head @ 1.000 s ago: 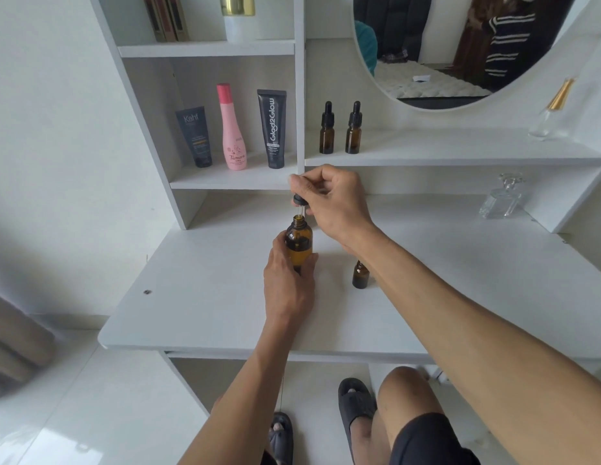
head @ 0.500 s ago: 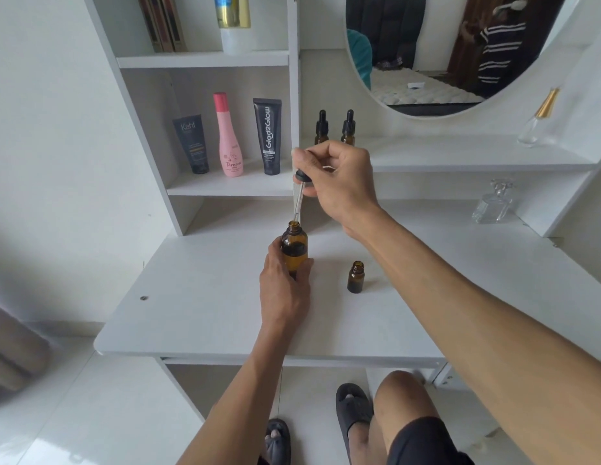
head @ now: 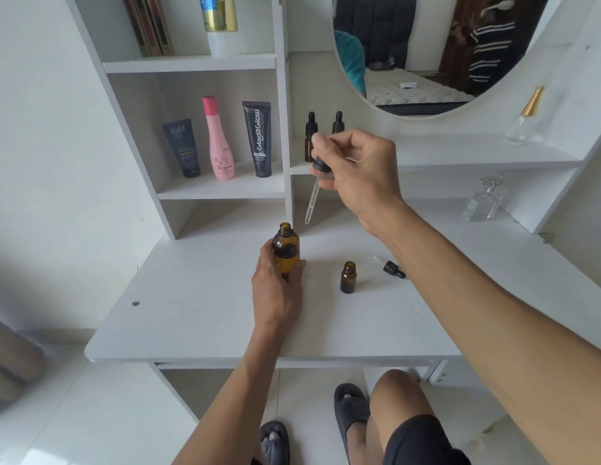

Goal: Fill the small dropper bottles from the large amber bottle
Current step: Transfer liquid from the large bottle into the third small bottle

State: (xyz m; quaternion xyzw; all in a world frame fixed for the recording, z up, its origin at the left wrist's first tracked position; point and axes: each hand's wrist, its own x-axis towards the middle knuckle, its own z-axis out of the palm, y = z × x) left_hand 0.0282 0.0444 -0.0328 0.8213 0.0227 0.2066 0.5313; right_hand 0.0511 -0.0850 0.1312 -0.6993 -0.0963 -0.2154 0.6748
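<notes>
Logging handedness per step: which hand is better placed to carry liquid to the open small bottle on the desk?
Right. The right hand already pinches the dropper, lifted clear above the large amber bottle, with the small bottle on its side. The left hand is busy steadying the large bottle.

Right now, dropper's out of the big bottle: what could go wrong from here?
1. The pipette held by the right hand hangs over bare desk, so it may drip before reaching the small open bottle.
2. That bottle stands unheld with a narrow mouth; a nudge could tip it.
3. The large amber bottle is uncapped; only the left hand steadies it.
</notes>
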